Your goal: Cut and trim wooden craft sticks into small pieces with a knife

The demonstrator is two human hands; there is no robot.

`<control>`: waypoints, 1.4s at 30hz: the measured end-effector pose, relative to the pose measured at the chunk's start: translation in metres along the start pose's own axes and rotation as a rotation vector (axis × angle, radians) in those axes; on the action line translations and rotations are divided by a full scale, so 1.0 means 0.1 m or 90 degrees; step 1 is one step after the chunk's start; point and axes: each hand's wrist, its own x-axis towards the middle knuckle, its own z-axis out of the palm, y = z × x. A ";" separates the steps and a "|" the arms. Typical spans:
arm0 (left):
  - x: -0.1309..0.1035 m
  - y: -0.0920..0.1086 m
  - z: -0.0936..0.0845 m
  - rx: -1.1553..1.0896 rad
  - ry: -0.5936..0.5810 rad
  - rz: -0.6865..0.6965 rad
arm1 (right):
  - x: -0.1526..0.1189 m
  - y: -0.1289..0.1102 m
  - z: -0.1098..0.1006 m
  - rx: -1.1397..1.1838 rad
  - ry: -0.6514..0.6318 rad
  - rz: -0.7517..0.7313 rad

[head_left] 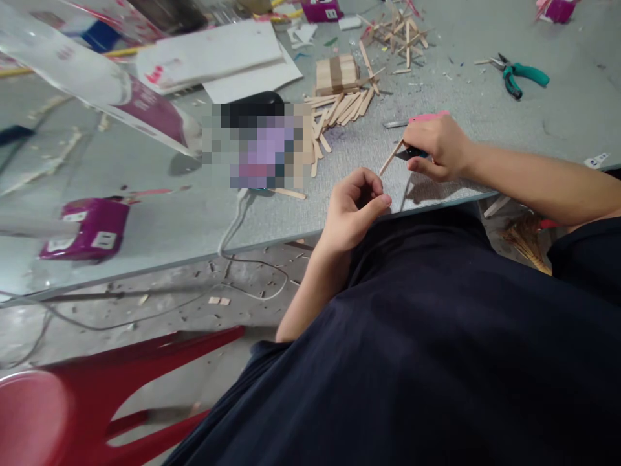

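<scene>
My right hand (439,150) is closed near the table's front edge. A wooden craft stick (392,157) slants down from its index finger, and a small dark knife (412,153) with a pointed blade shows between its fingers and thumb. My left hand (358,206) is just to the left with its fingers curled. The stick's lower end reaches its fingertips; whether they grip it or something small, I cannot tell. Just behind my right hand lies a pink utility knife (427,118), its blade out to the left.
Loose craft sticks (342,109) and a banded bundle (337,74) lie beyond my hands. Green-handled pliers (521,76) lie at the right. A partly pixelated phone (266,152) with a white cable (237,220) is at the left. A purple pack (92,226) sits further left, above a red stool (97,382).
</scene>
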 end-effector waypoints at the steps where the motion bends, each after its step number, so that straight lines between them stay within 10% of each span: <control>1: 0.00 0.00 0.00 -0.004 0.003 0.001 | 0.00 0.00 0.01 0.002 0.008 -0.002; 14: -0.01 0.19 0.06 0.067 0.023 -0.065 | 0.14 -0.16 -0.01 -0.034 -0.056 0.100; 42: 0.00 0.09 0.07 0.264 0.053 -0.002 | 0.10 0.00 0.21 0.031 0.144 -0.061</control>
